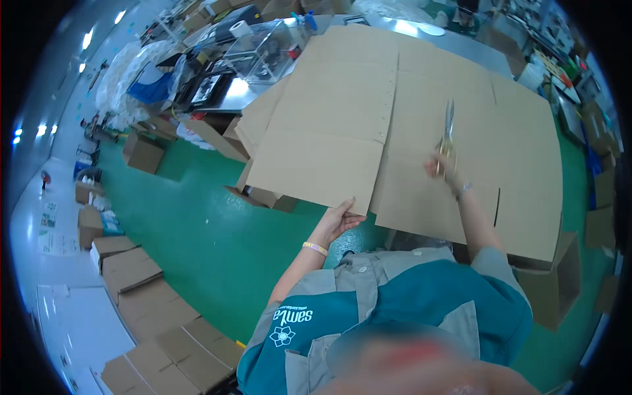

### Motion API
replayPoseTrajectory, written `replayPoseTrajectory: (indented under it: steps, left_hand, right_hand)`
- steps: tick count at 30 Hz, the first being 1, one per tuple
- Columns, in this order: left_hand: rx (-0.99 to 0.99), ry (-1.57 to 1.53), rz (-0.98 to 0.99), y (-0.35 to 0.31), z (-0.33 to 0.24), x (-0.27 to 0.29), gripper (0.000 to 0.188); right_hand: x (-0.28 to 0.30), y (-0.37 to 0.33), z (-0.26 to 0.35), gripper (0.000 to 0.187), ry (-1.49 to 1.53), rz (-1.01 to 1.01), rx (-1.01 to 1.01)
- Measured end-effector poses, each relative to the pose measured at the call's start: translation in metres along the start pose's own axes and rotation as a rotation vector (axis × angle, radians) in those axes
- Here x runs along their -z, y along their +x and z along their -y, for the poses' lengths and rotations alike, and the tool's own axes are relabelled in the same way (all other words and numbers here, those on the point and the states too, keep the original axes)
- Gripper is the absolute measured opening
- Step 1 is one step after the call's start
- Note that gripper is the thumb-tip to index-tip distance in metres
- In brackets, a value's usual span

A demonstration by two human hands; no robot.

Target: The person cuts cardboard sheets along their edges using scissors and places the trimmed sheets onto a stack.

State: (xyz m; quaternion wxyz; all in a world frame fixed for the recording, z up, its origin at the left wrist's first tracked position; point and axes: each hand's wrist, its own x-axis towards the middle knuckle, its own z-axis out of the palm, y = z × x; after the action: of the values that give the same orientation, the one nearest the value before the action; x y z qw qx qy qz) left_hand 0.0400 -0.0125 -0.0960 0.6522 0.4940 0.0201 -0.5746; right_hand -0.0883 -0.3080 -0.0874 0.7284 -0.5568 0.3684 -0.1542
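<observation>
Far to the left of the left fingers, folded cardboard is spread along the floor, and beyond it, farther from the fingers, sits a brown carton, its contents hidden. Moving rightward, a dark-mouthed box stands beyond those left fingers, too shadowed to read inside. Past it, on the metal surface, there's a clear bin with small things in it, too indistinct to name. Nearer the left fingers, just beyond and left of them, a flapped box peeks out, its inside covered from view. And here are the left fingers themselves, pinching the near edge of the left cardboard panel, thumb on top! Right of them spreads the right cardboard panel, and over it the right fingers, blurred, are wrapped round the handles of the scissors, blades pointing away. Whether the scissors touch the panel, I can't tell. Finally, right of and nearer than the right fingers, an open box shows bare cardboard walls.
</observation>
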Motion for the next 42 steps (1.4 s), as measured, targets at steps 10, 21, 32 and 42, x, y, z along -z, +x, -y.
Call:
replayPoseTrajectory:
  steps: [10,21,32,42]
  left_hand:
    - [0.121,0.292,0.26,0.028,0.053,-0.051,0.033]
    - [-0.722,0.687,0.116,-0.015,-0.041,-0.107,0.036]
    - [-0.613,-0.337,-0.02,-0.026,-0.027,0.037,0.044]
    - [0.19,-0.051,0.327,0.014,0.078,-0.017,0.03]
  right_hand:
    - [0.052,-0.195,-0.16,0.029,0.095,-0.725,-0.064]
    - [0.082,-0.22,-0.164,0.028,0.225,-1.005,0.125]
    - [0.008,-0.165,-0.161,0.027,-0.468,-0.663,0.206]
    - [-0.031,-0.171,-0.091,0.047,0.318,-0.065,-0.402]
